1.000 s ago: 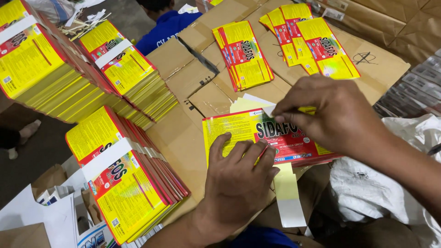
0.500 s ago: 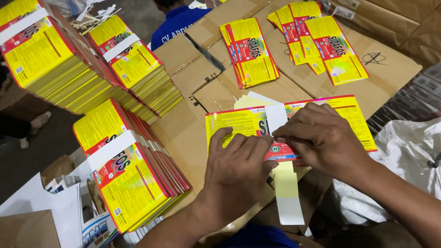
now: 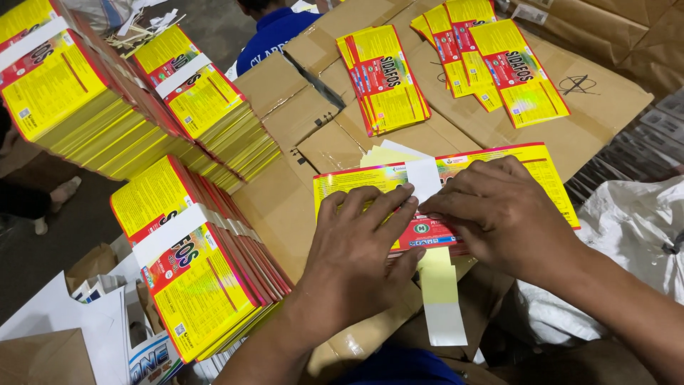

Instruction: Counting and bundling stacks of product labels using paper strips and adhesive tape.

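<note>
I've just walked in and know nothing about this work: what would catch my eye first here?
The bright yellow-and-red label stack at the centre, pressed down by the left hand and the right hand, with a white paper strip laid across it. To the left rise tall banded bundles of the same labels. Farther back, loose label piles lie on flattened cardboard.

Flattened brown cardboard boxes [image 3: 285,199] carry banded stacks of yellow-and-red labels [image 3: 192,278] and loose label piles [image 3: 385,78].
</note>
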